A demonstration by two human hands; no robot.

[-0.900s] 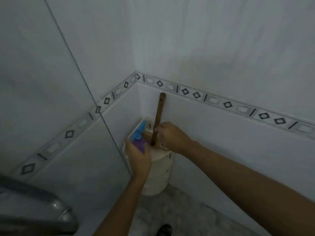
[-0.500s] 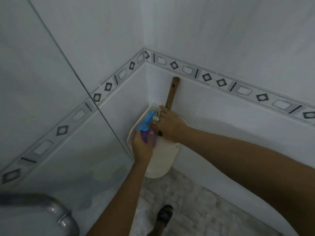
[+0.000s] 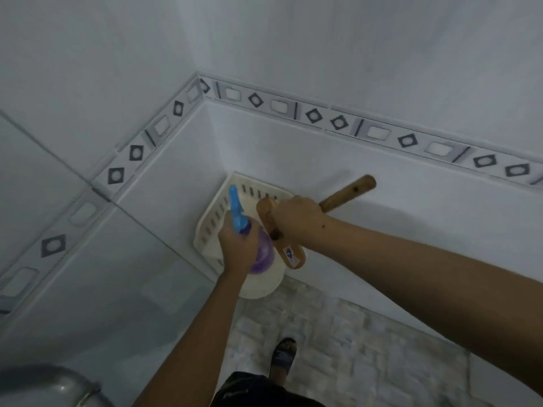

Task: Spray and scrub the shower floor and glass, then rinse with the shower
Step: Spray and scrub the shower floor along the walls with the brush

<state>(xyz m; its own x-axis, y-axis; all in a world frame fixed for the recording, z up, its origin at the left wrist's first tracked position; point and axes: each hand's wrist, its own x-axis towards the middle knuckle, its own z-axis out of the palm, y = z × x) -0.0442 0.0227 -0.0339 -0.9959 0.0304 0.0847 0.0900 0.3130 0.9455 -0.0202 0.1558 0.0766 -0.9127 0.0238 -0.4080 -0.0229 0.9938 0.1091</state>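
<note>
My left hand [image 3: 236,248] grips a purple spray bottle [image 3: 262,254] with a blue trigger head [image 3: 236,212], held over the white corner shelf [image 3: 219,212]. My right hand [image 3: 295,217] is closed around a wooden scrub brush [image 3: 289,255]; its brown handle [image 3: 348,193] sticks out to the upper right, and its flat back with a small label faces me. The bristles are hidden. The glass panel [image 3: 88,259] stands at the left, and the mottled grey shower floor [image 3: 352,342] lies below.
White tiled walls with a diamond-pattern border [image 3: 338,121] meet in the corner behind the shelf. A chrome rail [image 3: 58,386] curves in at the bottom left. My sandalled foot [image 3: 283,355] stands on the floor beneath the shelf.
The view has tilted down and closer to the shelf. My right hand has swung the brush from leaning upright against the wall to lying tilted, handle out to the right. The bottle stays in my left hand.
</note>
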